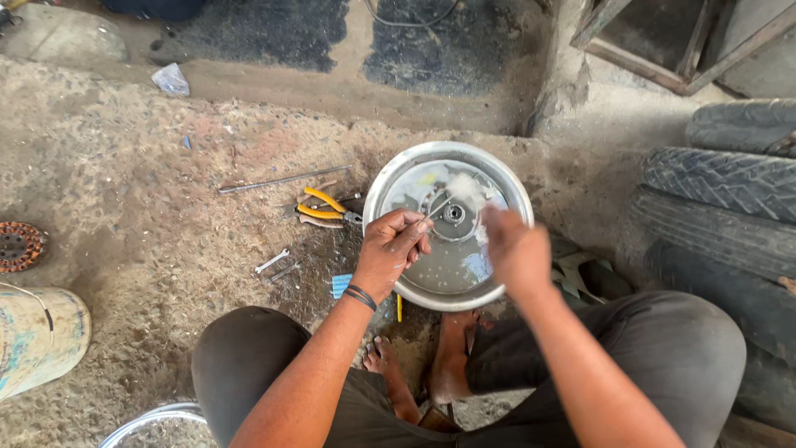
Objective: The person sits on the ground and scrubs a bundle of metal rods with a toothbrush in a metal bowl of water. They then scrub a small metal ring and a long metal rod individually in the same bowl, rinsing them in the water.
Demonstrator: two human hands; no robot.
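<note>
A round, shiny metal dish-shaped cover (398, 178) with a hub at its centre lies on the dirt floor in front of my bare feet. My left hand (391, 246) rests over its near-left rim and pinches a thin metal rod or tool whose tip points toward the hub. My right hand (514, 249) hovers over the right half, blurred, holding a whitish rag or wad (467, 190) above the hub. Exactly how its fingers grip is hard to make out.
Yellow-handled pliers (319, 207), a long metal rod (282, 179) and a small spanner (272, 261) lie left of the cover. Stacked tyres (730, 207) stand at the right. A copper-wound stator (18, 246) and a pale drum (37, 336) are at the left edge.
</note>
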